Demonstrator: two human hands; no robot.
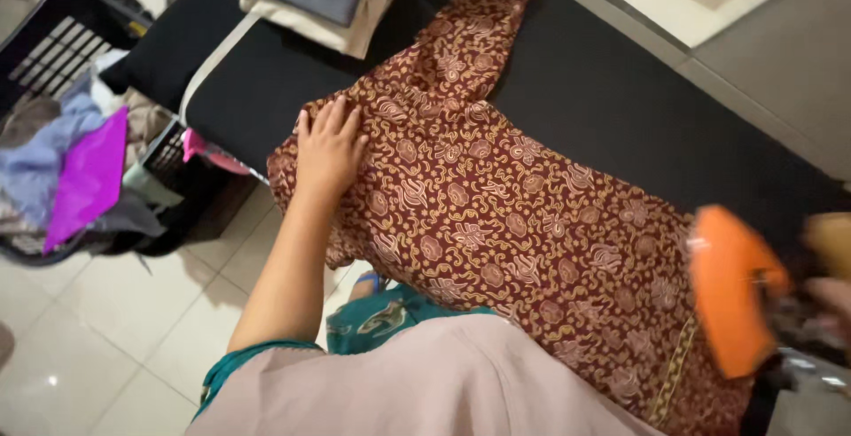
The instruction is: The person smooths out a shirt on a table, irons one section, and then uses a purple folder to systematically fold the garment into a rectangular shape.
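We are observing one left hand point(330, 145) lying flat, fingers spread, on one maroon batik garment point(496, 214) covering the black board point(620, 90). One blurred right hand point(829, 299) beside one orange iron point(731, 290); grip indeterminable.

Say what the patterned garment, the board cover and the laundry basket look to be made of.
Patterned garment: thin woven cloth, probably cotton, matte; it lies flat with soft folds under the left hand.
Board cover: black fabric, dull, no shine.
Laundry basket: dark hard plastic, judging by its moulded slats.
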